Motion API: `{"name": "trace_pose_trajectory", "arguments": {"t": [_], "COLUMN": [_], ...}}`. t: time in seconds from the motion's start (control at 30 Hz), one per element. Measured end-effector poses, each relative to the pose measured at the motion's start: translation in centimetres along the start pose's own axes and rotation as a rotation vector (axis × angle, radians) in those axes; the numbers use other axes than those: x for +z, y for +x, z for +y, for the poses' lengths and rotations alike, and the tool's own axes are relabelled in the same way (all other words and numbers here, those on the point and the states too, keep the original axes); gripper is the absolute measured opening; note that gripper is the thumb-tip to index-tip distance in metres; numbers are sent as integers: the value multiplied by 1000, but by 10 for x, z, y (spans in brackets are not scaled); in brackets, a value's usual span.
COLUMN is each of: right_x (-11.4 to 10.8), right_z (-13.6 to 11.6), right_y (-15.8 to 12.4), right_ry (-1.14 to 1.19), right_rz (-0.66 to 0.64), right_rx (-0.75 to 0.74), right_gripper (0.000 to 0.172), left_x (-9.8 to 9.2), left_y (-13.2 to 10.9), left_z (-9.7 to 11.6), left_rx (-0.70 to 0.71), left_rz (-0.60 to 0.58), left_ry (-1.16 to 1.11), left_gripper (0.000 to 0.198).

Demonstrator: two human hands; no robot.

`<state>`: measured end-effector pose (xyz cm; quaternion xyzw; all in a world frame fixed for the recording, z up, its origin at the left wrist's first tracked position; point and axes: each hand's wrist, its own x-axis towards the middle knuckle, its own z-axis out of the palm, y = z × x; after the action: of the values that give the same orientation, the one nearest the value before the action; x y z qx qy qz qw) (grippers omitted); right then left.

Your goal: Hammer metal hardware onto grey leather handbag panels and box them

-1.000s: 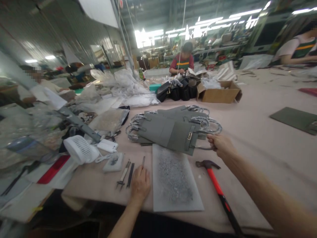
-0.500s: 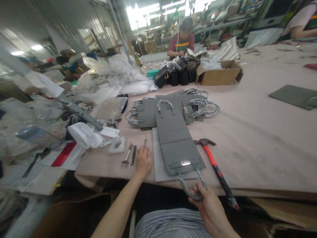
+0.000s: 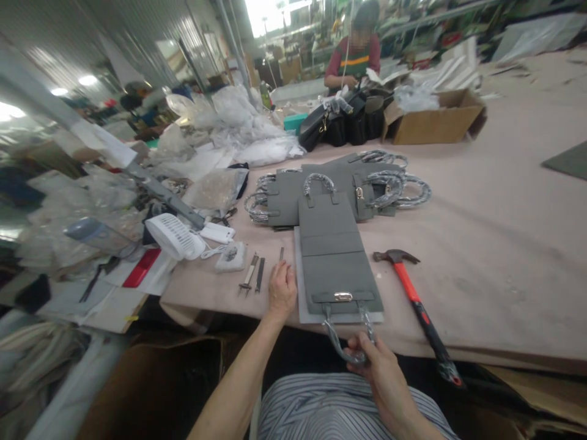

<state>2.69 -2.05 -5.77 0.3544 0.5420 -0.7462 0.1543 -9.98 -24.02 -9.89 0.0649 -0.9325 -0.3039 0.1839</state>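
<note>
A grey flat bag piece lies lengthwise before me, with a metal clasp near its close end and plastic-wrapped handles at both ends. My right hand is closed round the near handle, which hangs over the table edge. Under the bag piece shows a pale sheet. Left of it, my left hand rests on the table, fingers curled at the end of a thin metal rod; the grip itself is partly hidden. Two slim tools, a divider-like one and a dark strip, lie beside this hand.
A claw hammer lies to the right, its handle over the table edge. More grey bag pieces are stacked behind. A white fan, plastic bags, black bags and a carton stand farther off. A co-worker sits across the table.
The view has swung slightly, shifting the scene rightward. The near end of the bag piece has turned to lie squarer over the pale sheet, my right hand still on its handle.
</note>
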Motion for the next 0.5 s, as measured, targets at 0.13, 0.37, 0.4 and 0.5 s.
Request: {"name": "trace_pose_trajectory", "arguments": {"t": [0.13,0.37,0.4,0.5], "right_x": [-24,-44,-40,-24], "right_z": [-4,-42,-47,-55], "right_y": [10,42,48,68], "right_ry": [-256,-735,-813,-1010], "right_rz": [166,298,265,153], "right_rx": [-145,-592,-693,-983], "right_gripper": [52,62,64,70], "left_x": [-22,-58,-64,-84], "left_y": [19,55,57,58], "left_z": [-9,-35,-39,-52], "left_rx": [-133,-286,-308,-372], "left_rz": [-43,-80,-90,-142], "left_ry": [135,272,292,345], "left_gripper": [28,26,26,23]}}
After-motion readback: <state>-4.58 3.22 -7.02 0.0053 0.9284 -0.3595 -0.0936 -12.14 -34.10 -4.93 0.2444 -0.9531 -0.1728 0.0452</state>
